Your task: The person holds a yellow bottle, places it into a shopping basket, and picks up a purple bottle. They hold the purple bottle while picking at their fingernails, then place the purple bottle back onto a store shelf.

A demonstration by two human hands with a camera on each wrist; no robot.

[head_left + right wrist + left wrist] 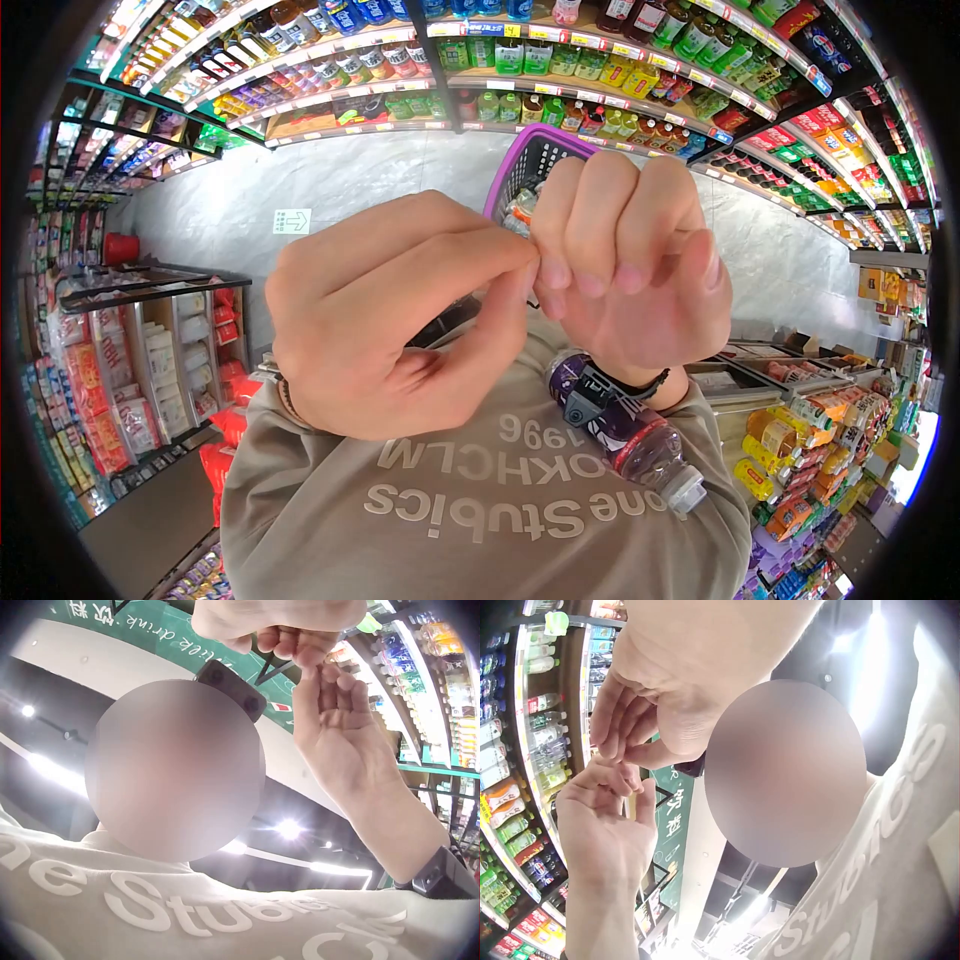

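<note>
My left hand (400, 320) and right hand (630, 265) meet in front of the chest, bent fingertips touching. In the left wrist view the left hand (675, 697) hangs from above over the upturned right hand (611, 817), whose thumb stands apart from its bent fingers. The right wrist view shows the left palm (352, 742) with loosely bent fingers and the right hand (281, 626) above it. No object shows between the fingertips. A drink bottle (645, 440) with a purple label lies slantwise against the printed shirt, partly behind the right wrist's camera (590, 402).
A shopping basket (545, 135) with a purple rim and packages inside is beyond the hands, partly covered by them. Drink shelves (600, 85) curve across the back. A low display rack (160, 350) stands at left, bottled goods (790, 440) at right. Pale tiled floor (220, 190) lies between.
</note>
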